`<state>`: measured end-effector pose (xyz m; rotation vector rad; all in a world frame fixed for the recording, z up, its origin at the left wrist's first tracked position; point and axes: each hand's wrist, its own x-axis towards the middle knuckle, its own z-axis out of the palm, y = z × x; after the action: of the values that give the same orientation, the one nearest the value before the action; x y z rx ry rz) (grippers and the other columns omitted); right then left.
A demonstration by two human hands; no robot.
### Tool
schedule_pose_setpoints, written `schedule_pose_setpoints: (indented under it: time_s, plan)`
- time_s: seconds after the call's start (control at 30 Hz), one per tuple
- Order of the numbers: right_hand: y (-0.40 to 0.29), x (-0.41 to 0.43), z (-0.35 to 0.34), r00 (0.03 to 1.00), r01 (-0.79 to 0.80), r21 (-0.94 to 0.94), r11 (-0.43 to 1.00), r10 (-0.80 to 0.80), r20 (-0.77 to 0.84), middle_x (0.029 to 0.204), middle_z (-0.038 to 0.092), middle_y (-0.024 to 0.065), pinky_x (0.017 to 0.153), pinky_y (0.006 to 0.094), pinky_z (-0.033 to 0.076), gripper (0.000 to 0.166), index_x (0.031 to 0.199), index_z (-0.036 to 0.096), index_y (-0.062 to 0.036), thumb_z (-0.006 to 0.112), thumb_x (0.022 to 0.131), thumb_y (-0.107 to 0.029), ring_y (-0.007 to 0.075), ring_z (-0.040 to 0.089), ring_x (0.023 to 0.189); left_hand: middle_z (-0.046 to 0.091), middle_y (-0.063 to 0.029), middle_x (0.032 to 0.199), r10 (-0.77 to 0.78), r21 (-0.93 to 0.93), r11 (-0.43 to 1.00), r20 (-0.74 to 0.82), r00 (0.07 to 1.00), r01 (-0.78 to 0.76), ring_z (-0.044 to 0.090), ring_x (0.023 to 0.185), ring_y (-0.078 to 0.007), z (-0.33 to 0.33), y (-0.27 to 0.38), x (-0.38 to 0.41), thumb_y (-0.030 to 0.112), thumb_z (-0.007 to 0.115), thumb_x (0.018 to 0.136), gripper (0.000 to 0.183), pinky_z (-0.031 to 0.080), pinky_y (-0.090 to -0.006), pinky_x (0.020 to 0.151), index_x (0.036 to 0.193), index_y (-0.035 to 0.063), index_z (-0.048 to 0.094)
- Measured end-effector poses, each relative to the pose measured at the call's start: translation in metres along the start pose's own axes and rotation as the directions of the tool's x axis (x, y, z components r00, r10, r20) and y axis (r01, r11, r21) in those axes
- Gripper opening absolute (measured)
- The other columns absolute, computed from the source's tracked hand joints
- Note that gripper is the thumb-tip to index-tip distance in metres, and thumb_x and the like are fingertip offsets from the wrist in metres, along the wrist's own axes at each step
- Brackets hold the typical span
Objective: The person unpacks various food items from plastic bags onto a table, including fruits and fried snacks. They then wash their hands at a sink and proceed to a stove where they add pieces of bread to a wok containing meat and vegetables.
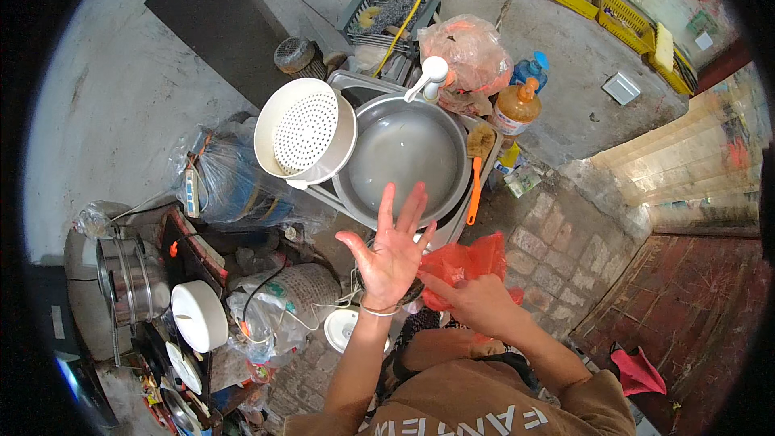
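Observation:
My left hand (390, 257) is held palm up with its fingers spread, at the near rim of a metal basin (463, 169). It holds nothing, and a bracelet (380, 309) circles its wrist. My right hand (481, 300) is curled at a crumpled red plastic bag (475, 257) and appears to grip it. Its index finger reaches towards the left palm. Cloudy water (402, 160) fills part of the basin. Against the basin's left side leans a white perforated strainer pot (306, 130). A brush with an orange handle (475, 184) lies along the right edge.
A white faucet (430, 75) overhangs the basin's far rim. Pump bottles (517, 109) and a plastic bag (466, 54) stand behind it. To the left are a plastic-covered blue container (236, 175), a power strip (192, 191), a steel pot (133, 284) and loose cables. Paving bricks (548, 248) cover the floor.

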<state>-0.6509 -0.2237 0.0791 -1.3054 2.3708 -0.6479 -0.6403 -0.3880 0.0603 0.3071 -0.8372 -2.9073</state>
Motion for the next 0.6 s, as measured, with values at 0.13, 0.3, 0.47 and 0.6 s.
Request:
schedule_pose_setpoints:
  time_s: [0.13,0.3,0.47,0.6]
  plan:
    - [-0.007,0.007,-0.006,0.998,0.029,0.073,0.997,-0.024,-0.062,0.058,0.056,0.0055,0.04,0.0364,0.043,0.061,0.13,0.042,-0.0245,0.063,0.074,-0.018,0.0249,0.056,0.045,0.018,-0.015,0.148,0.002,0.064,0.998,0.005,1.0,-0.003,0.013,0.137,-0.0281,0.001,-0.003,0.0,0.088,0.018,0.063,0.106,0.006,-0.0509,0.108,0.145,0.0208,0.012]
    - [-0.013,0.015,-0.008,0.99,0.091,0.097,0.991,-0.079,-0.117,0.072,0.06,0.0085,0.041,0.0367,0.043,0.057,0.127,0.045,-0.0212,0.063,0.073,-0.017,0.0262,0.057,0.049,0.016,-0.0151,0.148,-0.001,0.133,0.991,0.058,0.998,-0.007,0.013,0.137,-0.0256,0.004,-0.002,-0.003,0.088,0.018,0.063,0.107,0.008,-0.0447,0.108,0.145,0.0197,0.006]
    - [-0.011,0.007,-0.009,0.994,0.076,0.135,0.988,-0.065,-0.083,0.083,0.059,0.013,0.041,0.0376,0.041,0.052,0.121,0.048,-0.0184,0.062,0.071,-0.015,0.0277,0.057,0.052,0.015,-0.0148,0.148,-0.013,0.142,0.99,0.072,0.997,0.002,0.013,0.137,-0.0248,0.009,-0.004,-0.007,0.088,0.019,0.064,0.108,0.01,-0.042,0.108,0.145,0.019,0.004]
    - [-0.014,0.008,-0.012,0.99,0.128,0.151,0.98,-0.116,-0.084,0.076,0.059,0.0114,0.041,0.0378,0.04,0.055,0.123,0.047,-0.0194,0.063,0.071,-0.015,0.0282,0.057,0.052,0.016,-0.0147,0.148,-0.01,0.123,0.992,0.07,0.997,0.001,0.013,0.137,-0.0253,0.009,-0.003,-0.011,0.088,0.018,0.064,0.107,0.01,-0.0427,0.108,0.145,0.0191,0.004]
